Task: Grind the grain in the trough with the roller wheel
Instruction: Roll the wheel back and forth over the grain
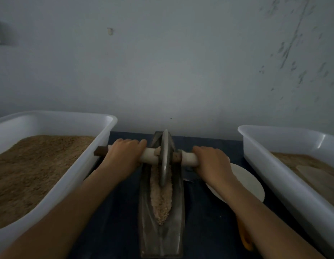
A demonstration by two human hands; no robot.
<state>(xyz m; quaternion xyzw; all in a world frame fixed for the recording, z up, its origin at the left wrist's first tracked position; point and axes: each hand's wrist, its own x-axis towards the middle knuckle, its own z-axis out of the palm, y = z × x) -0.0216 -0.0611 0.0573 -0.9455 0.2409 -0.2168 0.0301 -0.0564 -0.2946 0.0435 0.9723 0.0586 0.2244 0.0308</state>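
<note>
Dim, soft frame. Grey metal roller wheel (165,157) upright at far end of dark boat-shaped trough (178,206); pale crushed grain (161,200) along channel, partly hidden behind wheel rim. Left hand (123,154) and right hand (211,160) each curled round white-sleeved axle handle (188,159). White disc (246,182) half covered by right wrist. Orange item (243,238) under forearm unidentifiable. White plastic tubs cut off: left tub (99,152), right tub (270,165)

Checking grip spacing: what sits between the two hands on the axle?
Head view: between the left hand and right hand stands the grey metal roller wheel, upright in the dark boat-shaped trough, on pale crushed grain.
</note>
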